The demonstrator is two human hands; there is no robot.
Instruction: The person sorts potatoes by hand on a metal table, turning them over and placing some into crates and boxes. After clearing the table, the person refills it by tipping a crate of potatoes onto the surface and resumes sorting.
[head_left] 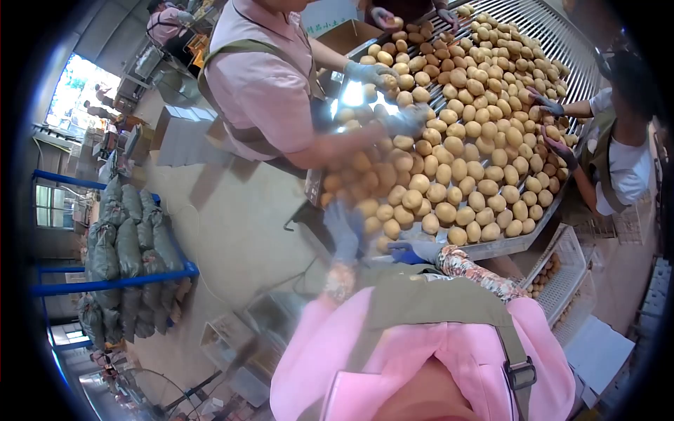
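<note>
"What fills your view?"
"The metal table [495,249], with potatoes [460,168] heaped across it. On its clock face, a pink-shirted co-worker [260,91] leans in from nine and another co-worker [618,151] reaches in from three."
"And my hands?"
"Your left hand [343,230] is by the potatoes at seven-thirty, too blurred to tell its grip. Your gloved right hand [419,251] is at the near edge, between six and seven; I can't tell its grip either."
</note>
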